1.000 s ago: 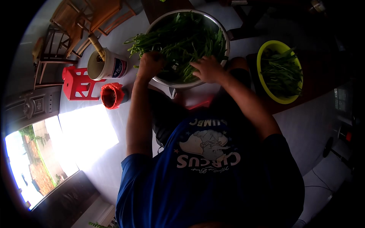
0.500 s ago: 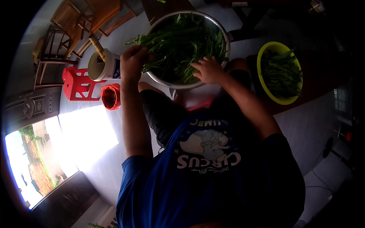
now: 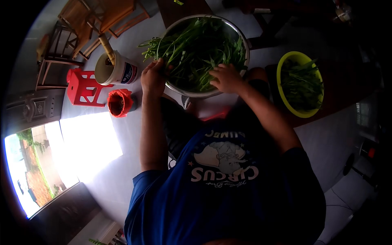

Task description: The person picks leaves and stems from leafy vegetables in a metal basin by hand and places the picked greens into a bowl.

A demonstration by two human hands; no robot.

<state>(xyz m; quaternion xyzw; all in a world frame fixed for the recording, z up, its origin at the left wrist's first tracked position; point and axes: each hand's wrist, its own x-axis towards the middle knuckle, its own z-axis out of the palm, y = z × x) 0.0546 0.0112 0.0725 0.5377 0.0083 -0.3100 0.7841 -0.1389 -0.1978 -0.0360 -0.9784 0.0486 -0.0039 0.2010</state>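
A wide metal basin (image 3: 248, 51) is heaped with long leafy greens (image 3: 196, 49). At its left rim, my left hand (image 3: 154, 77) is closed around stems of the greens, some of which stick out past the rim. My right hand (image 3: 227, 78) is over the basin's near right side, its curled fingers pinching greens there. The fingertips of both hands are partly hidden among the leaves.
To the right, a yellow basket (image 3: 279, 83) of greens sits on a dark low surface. On the left are a white bucket (image 3: 126, 73), a red plastic stool (image 3: 75, 87) and a bin with a red bag (image 3: 119, 102). Wooden chairs (image 3: 77, 20) stand behind.
My left hand has moved right and slightly toward me along the basin's left rim. The fingers of my right hand have drawn in over the greens. The whole view has shifted slightly.
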